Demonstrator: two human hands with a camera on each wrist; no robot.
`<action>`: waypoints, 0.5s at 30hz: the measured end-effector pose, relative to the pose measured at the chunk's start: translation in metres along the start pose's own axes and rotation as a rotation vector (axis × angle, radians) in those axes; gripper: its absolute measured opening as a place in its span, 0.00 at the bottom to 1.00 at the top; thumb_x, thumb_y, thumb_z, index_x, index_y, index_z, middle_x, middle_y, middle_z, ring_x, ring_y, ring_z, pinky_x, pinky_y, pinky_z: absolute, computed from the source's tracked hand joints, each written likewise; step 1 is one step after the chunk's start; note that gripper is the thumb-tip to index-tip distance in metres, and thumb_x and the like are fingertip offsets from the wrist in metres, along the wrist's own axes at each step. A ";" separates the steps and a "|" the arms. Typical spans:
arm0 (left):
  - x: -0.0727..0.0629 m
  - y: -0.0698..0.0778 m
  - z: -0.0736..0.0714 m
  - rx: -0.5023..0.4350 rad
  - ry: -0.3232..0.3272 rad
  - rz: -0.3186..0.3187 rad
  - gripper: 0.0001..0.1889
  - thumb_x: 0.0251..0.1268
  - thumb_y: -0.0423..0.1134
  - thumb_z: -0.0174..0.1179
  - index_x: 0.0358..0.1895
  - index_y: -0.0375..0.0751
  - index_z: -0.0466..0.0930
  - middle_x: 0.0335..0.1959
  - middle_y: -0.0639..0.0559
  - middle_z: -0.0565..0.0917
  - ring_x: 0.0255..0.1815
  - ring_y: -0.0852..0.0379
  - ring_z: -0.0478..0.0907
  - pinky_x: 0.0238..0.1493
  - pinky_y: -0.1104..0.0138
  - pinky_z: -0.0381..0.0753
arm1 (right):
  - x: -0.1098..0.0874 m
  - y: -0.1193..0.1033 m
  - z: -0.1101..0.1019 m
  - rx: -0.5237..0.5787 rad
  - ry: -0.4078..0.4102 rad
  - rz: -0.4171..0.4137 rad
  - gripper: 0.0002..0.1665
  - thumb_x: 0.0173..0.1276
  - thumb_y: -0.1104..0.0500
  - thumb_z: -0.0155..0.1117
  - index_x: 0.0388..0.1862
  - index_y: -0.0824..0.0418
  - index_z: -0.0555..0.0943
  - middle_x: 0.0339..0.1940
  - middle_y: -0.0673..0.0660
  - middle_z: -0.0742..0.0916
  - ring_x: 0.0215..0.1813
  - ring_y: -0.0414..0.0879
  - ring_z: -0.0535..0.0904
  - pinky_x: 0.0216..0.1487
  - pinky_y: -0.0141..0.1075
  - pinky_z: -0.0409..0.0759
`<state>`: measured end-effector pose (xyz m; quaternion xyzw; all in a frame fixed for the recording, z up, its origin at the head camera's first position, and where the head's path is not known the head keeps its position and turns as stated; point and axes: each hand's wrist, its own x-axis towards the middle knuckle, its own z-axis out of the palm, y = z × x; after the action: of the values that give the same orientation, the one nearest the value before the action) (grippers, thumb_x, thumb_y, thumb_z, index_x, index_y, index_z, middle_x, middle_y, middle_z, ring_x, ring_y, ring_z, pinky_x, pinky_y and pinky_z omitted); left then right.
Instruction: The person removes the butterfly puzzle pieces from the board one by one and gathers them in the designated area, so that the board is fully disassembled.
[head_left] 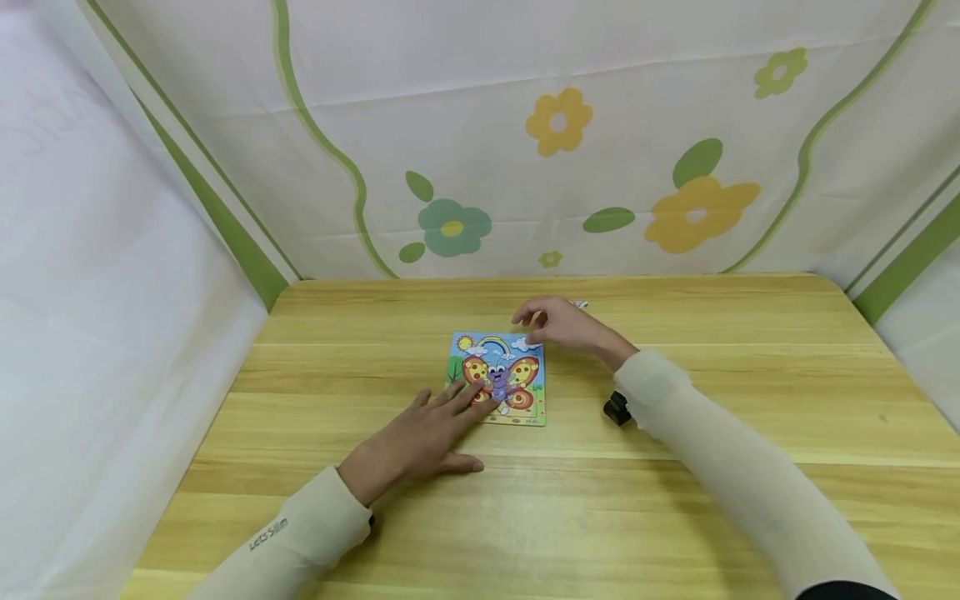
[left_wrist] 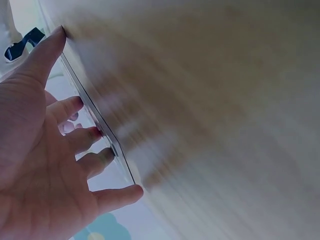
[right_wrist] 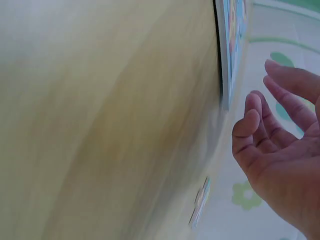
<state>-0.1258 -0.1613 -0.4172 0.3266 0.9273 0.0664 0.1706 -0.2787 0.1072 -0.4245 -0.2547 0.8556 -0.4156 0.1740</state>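
A square butterfly picture puzzle (head_left: 527,371) lies flat on the wooden table, and its thin edge (right_wrist: 225,65) shows in the right wrist view. My left hand (head_left: 423,435) rests its spread, straight fingers on the puzzle's lower left part, the thumb on the table beside it. In the left wrist view, the same hand (left_wrist: 55,145) touches the board with its fingertips. Just past the puzzle's upper right corner is my right hand (head_left: 562,325), its fingers loosely bent. Nothing is held in the right hand (right_wrist: 280,130). Behind it lies a small colourful piece (head_left: 578,304), partly hidden.
The wooden table (head_left: 337,333) runs back to a white cloth wall (head_left: 487,100) printed with flowers. Another white cloth (head_left: 97,333) hangs along the left. A black device (head_left: 617,408) sits at my right wrist.
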 end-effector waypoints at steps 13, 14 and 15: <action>-0.001 -0.001 -0.002 -0.045 -0.009 -0.009 0.45 0.73 0.65 0.60 0.86 0.57 0.53 0.88 0.47 0.50 0.88 0.38 0.48 0.76 0.30 0.60 | 0.015 -0.015 0.027 -0.088 -0.081 -0.047 0.21 0.68 0.67 0.72 0.60 0.62 0.86 0.58 0.60 0.84 0.46 0.48 0.77 0.47 0.38 0.78; -0.001 -0.001 -0.002 -0.046 -0.010 -0.009 0.45 0.73 0.65 0.60 0.86 0.57 0.52 0.88 0.47 0.50 0.88 0.38 0.48 0.76 0.30 0.60 | 0.015 -0.015 0.028 -0.097 -0.081 -0.046 0.21 0.68 0.67 0.72 0.60 0.61 0.86 0.57 0.60 0.84 0.46 0.49 0.77 0.47 0.39 0.78; -0.001 -0.001 -0.002 -0.046 -0.012 -0.009 0.45 0.73 0.65 0.60 0.86 0.57 0.52 0.88 0.47 0.50 0.88 0.38 0.47 0.76 0.30 0.60 | 0.016 -0.015 0.029 -0.109 -0.081 -0.048 0.21 0.68 0.67 0.72 0.60 0.61 0.86 0.56 0.59 0.84 0.46 0.49 0.77 0.48 0.39 0.78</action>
<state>-0.1259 -0.1628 -0.4150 0.3188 0.9260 0.0851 0.1837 -0.2725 0.0717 -0.4309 -0.3008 0.8629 -0.3619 0.1843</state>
